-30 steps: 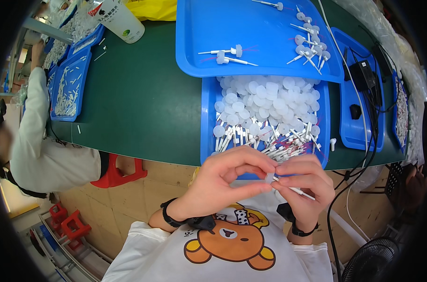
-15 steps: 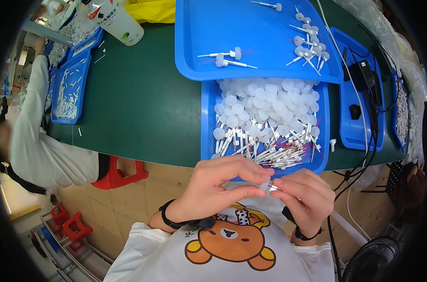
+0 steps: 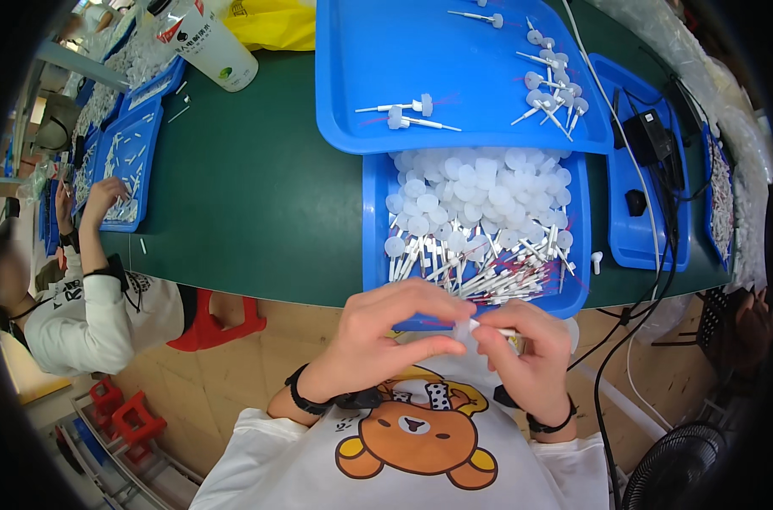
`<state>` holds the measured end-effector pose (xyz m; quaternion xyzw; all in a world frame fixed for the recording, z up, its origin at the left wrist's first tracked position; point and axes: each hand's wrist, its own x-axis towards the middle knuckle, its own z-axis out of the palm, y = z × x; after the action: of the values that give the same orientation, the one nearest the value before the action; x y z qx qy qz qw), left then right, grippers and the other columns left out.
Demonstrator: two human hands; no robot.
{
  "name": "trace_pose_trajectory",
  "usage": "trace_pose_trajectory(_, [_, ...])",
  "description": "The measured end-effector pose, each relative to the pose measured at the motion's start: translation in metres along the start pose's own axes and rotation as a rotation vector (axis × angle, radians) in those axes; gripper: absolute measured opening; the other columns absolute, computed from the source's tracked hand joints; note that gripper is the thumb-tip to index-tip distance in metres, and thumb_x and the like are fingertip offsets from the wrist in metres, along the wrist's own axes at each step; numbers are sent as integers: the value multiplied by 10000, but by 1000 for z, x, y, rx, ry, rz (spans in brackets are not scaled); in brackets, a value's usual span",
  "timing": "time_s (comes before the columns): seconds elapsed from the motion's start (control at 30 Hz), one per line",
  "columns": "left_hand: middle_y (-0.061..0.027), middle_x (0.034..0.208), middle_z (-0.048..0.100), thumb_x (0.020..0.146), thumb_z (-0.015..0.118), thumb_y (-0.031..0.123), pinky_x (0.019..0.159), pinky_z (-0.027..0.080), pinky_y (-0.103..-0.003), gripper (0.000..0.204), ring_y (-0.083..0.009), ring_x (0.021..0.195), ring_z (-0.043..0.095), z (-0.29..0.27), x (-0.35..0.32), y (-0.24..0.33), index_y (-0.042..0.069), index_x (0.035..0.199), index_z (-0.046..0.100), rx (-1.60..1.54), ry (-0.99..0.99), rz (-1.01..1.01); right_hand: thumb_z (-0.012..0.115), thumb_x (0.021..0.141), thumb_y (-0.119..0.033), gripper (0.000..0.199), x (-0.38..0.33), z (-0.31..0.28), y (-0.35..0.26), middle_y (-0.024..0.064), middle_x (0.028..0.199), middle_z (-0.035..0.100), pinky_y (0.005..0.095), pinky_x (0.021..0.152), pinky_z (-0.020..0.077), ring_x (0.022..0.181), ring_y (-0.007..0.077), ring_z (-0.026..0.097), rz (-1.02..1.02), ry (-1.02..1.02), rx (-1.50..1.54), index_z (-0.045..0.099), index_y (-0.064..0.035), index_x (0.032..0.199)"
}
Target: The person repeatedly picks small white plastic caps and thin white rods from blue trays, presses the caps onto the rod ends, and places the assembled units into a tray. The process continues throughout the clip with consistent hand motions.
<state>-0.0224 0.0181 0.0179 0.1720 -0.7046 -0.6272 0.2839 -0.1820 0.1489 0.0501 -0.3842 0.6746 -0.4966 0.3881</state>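
Note:
Over the front edge of the table my two hands meet. Between its thumb and fingers my left hand [image 3: 395,327] pinches a translucent white plastic disc [image 3: 463,331]. My right hand [image 3: 531,344] grips a thin white plastic stick [image 3: 507,331], its tip at the disc; the fingers partly hide where the two meet. Just beyond lies a blue tray [image 3: 373,229] with a heap of frosted discs [image 3: 480,183] and many white sticks with red wires [image 3: 509,279]. A second blue tray [image 3: 463,64] overlaps its far side, with several disc-and-stick pieces [image 3: 556,85] on it.
Left, a person in a white top [image 3: 89,319] reaches into a tray of white parts [image 3: 131,161]. A plastic cup [image 3: 216,51] and yellow bag [image 3: 276,24] stand at the back. Right, a blue tray [image 3: 637,242] holds a black adapter [image 3: 650,136] and cables. A white piece [image 3: 597,262] lies nearby.
My right hand has shifted left and turned, so the white stick now shows behind its fingertips. My left hand moved slightly left, still on the disc. The person at left has leaned back.

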Motion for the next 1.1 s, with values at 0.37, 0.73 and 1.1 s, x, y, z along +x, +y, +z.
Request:
trace_pose_trajectory(0.37, [-49,1084,671,742,821,22,881,467,-362,301,-257,1018,612,-22,-1,-5,67,1014,700,735,227,62,664,959,-93,511,82,-29,-40,214,1138,702,370,855,534,1002,306,689,-413,304,-570,491,22,1426])
trace_pose_trajectory(0.73, [5,1034,665,769,811,79,1080,296,-462,253,-216,1078,596,-2,6,-15,125,993,702,842,87,40,684,902,-41,186,10,-75,17,176,933,708,367,769,520,848,287,683,63,397,-679,679,46,1066])
trace_pose_trajectory(1.1, [5,989,637,832,761,107,1090,272,-514,157,-210,1047,592,16,12,-25,117,971,687,889,106,49,755,852,-34,161,7,-96,73,121,886,644,348,696,502,758,239,636,108,663,-821,684,35,980])
